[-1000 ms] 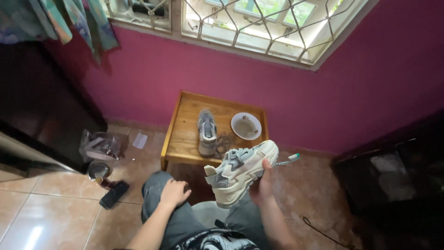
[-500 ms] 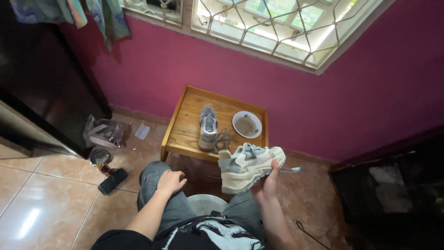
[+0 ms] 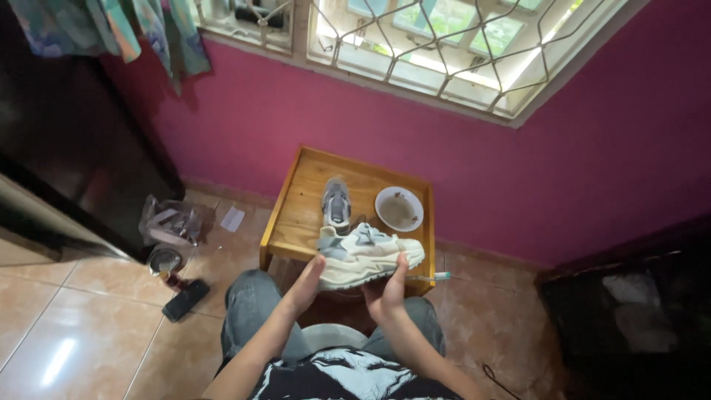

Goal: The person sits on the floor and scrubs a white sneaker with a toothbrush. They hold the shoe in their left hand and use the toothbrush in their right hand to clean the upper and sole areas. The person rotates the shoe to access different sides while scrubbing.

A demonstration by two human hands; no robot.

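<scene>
I hold a white and grey sneaker sideways over the front edge of a small wooden table. My left hand supports its heel end from below. My right hand grips its sole near the toe and also pinches a toothbrush that sticks out to the right. A second grey sneaker stands on the table behind it, pointing away from me. A white bowl with brownish liquid sits at the table's back right.
A pink wall with a barred window runs behind the table. On the tiled floor at left lie a clear plastic bag, a small round jar and a black remote-like object. Dark furniture stands left, a dark bin right.
The sneaker has come down from a raised, tilted position to lie level at the table's front edge. My left hand left my knee and now supports the shoe's heel.
</scene>
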